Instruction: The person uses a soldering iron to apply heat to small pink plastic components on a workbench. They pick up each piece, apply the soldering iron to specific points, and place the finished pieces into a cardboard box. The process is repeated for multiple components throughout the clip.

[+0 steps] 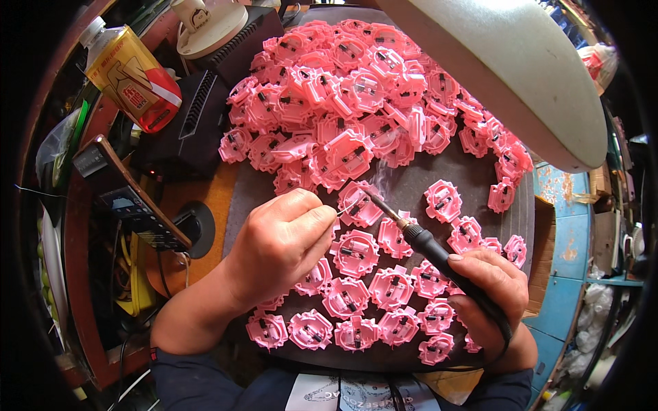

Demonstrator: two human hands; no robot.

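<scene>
- Just below the big heap of pink plastic parts [356, 96], at the near side of the dark round mat [411, 178], your two hands meet over one pink part [361, 205].
- Your left hand [284, 243] is curled with thumb and forefinger pinched together on a thin solder wire [348, 205]; only a short bright end shows past your fingertips, and the rest is hidden inside your fist.
- Your right hand [490, 294] is clamped around the black handle of a soldering iron [411, 233]; its metal tip reaches up-left to that same pink part, and a faint wisp of smoke rises above the tip.
- The lower end of the handle and its cord vanish behind your right wrist.
- Between the heap and your forearms, loose pink parts [356, 301] lie in rough rows on the mat; several are partly covered by your hands, so their count cannot be told.
- To the right of the heap, a large white lamp shade [521, 75] cuts off the upper corner and hides whatever parts lie beneath it.
- To the left of the heap stands a black box [195, 120] with a ribbed face, and a white round holder [205, 27] sits behind it, its top cropped by the rim.
- Further left of the heap lie a yellow and red drink bottle [133, 75] on its side and a dark meter-like device [130, 198]; its display is too bent and small to read.
- Beyond the mat's left edge the wooden surface [199, 192] shows orange, with a tangle of yellow wires [133, 274] in shadow that is hard to make out.
</scene>
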